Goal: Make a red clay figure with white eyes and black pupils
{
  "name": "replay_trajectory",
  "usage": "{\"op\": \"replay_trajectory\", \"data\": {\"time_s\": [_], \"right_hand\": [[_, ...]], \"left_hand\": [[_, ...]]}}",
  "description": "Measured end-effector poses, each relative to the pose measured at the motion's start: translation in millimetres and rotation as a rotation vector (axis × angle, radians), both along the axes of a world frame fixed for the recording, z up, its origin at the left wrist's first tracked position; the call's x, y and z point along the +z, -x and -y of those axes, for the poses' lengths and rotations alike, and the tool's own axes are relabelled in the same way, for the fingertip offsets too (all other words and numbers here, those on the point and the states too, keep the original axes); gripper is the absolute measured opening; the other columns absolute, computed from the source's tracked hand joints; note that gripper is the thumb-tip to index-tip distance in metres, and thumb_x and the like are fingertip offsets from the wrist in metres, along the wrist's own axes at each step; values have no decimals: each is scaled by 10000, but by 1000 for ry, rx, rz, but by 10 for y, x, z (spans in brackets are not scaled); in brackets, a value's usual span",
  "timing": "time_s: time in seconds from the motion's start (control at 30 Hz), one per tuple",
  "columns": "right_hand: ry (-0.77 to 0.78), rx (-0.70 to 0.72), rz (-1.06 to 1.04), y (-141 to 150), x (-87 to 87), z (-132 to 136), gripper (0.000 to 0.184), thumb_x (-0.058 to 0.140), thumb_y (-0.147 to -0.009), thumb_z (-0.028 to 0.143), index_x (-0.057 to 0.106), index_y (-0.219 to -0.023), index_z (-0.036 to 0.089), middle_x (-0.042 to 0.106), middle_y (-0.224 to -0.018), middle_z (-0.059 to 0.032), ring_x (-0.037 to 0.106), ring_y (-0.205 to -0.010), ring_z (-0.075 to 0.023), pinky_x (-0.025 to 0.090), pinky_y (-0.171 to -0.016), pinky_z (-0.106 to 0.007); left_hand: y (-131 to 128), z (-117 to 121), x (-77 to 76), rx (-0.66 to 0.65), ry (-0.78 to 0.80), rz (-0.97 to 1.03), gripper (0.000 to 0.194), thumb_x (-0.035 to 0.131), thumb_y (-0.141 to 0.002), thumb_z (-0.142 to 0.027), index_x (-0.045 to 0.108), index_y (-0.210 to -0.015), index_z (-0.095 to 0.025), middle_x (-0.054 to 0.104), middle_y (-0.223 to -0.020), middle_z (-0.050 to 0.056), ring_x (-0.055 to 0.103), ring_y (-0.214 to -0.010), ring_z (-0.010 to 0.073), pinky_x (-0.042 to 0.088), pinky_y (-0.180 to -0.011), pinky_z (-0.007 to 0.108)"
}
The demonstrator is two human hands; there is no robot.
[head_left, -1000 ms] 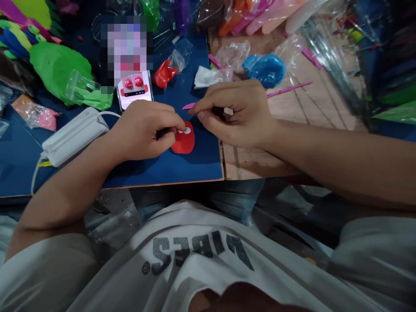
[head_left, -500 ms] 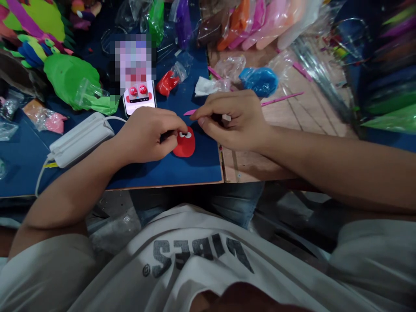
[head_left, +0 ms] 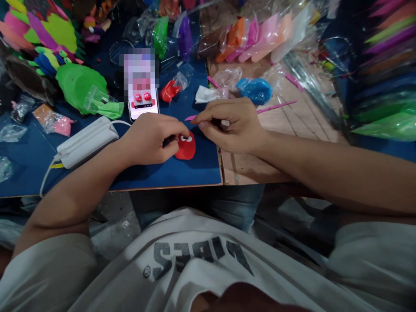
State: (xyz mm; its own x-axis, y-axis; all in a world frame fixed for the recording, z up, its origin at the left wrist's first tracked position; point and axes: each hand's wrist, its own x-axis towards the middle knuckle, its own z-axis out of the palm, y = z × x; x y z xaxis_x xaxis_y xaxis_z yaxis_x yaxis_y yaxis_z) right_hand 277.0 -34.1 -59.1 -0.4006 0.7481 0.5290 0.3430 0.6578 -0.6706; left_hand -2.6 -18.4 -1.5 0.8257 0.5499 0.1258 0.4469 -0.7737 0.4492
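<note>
Two hands are close together over a red piece (head_left: 185,151) that has two white eyes (head_left: 186,138) on it. Make the red piece the middle of a clock, with 12 at the top of the view.

The left hand (head_left: 155,139) comes in from 9 o'clock. Its thumb and pointer finger curl over the left edge of the red piece, close to the eyes. The gap between them is narrow, but I cannot tell if they pinch anything. The right hand (head_left: 232,125) is at 2 o'clock. Its thumb and pointer finger squeeze a thin pink tool (head_left: 189,118), and the tip pokes out toward 9 o'clock. The red piece lies flat at 7 o'clock from those right fingertips, near the tool but apart from it.

The red piece is on a blue tabletop (head_left: 201,171). A phone (head_left: 144,112) lies at 10 o'clock, past the left hand, and shows two round red faces. The top of its screen is blurred. A red lump (head_left: 170,91) in a clear bag is at 11 o'clock. Some white paper (head_left: 204,95) is at 1 o'clock.

Farther off, a blue lump (head_left: 256,91) in clear plastic is at 2 o'clock. A white box (head_left: 87,143) with a cord is at 9 o'clock, and a big green piece (head_left: 76,86) is at 10 o'clock.
</note>
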Motion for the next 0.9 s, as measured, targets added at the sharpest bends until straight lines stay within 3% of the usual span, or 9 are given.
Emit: {"op": "replay_trajectory", "data": {"time_s": [0.17,0.3,0.47,0.57,0.7,0.8,0.9], "right_hand": [[-127,42,-75,12,-24,-26,193,718,-1090,264,904,-1090,314,817,-818,-7,627,-569,-160,519,-544,-336],[-162,45,-84,8,-28,-49,211,715,-1077,214,904,-1098,303,821,-829,-7,641,-585,-161,518,-551,-330],[-183,22,-53,-6,-13,-59,196,730,-1086,219,913,-1110,285,811,-807,-8,646,-597,-154,530,-574,-316],[-197,11,-39,-6,-9,-61,212,710,-1101,222,916,-1124,266,816,-821,-11,658,-610,-150,530,-590,-308],[-249,27,-59,-3,11,-53,238,673,-1104,162,901,-1130,224,826,-862,-13,684,-645,-130,534,-628,-282],[-265,52,-65,6,58,1,230,661,-1125,172,884,-1142,228,807,-854,-14,677,-647,-130,530,-617,-287],[-285,97,-75,41,110,94,190,677,-1139,214,859,-1169,259,795,-859,-5,695,-676,-142,539,-617,-290]], "left_hand": [[17,22,108,-46,60,-38,477,755,-866,-244,806,-1340,-218,873,-1187,93,813,-1026,261,613,-952,375],[115,16,228,-120,108,-122,704,826,-824,-278,680,-1512,-247,809,-1425,142,782,-1230,316,611,-1073,415],[293,-57,272,-149,135,-221,881,880,-787,-260,602,-1622,-256,740,-1554,171,731,-1399,375,598,-1158,462],[326,-111,305,-98,150,-307,769,869,-822,-317,663,-1558,-231,754,-1524,166,731,-1396,378,601,-1147,460],[244,-125,414,16,179,-437,400,761,-903,-357,784,-1277,-217,831,-1248,118,783,-1127,312,602,-1008,404],[135,-70,451,104,137,-396,362,705,-901,-315,796,-1241,-233,843,-1106,82,784,-986,280,572,-920,382],[35,15,389,220,59,-272,403,689,-901,-315,789,-1281,-228,855,-1099,85,788,-966,282,548,-876,377]]}}
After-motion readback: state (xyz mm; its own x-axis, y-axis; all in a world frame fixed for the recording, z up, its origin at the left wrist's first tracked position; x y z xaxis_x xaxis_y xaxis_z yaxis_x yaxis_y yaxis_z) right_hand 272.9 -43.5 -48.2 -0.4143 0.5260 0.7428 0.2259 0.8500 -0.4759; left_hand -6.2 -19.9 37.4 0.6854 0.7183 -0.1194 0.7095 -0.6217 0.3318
